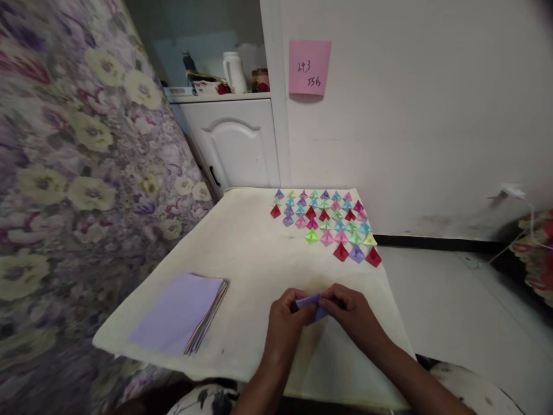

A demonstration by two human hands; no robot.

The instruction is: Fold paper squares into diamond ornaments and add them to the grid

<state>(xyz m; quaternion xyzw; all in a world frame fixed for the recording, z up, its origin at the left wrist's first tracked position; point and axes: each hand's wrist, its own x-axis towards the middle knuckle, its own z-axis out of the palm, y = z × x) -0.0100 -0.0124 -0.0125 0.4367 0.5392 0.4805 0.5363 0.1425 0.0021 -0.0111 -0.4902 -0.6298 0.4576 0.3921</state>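
My left hand (287, 317) and my right hand (352, 314) meet near the front of the cream table (254, 253). Both pinch a small folded piece of purple paper (311, 304) between their fingertips, just above the tabletop. To the left lies a stack of coloured square sheets (181, 314) with a lilac sheet on top. At the far right of the table, several small folded paper pieces (326, 222) in red, pink, green, blue and purple stand in rows.
A floral patterned cloth (73, 173) runs along the left. A white cabinet (235, 141) stands behind the table, with a white jug (234, 72) and jars on its shelf. A pink note (309, 67) sticks to the white wall. A cable (518, 199) hangs at right.
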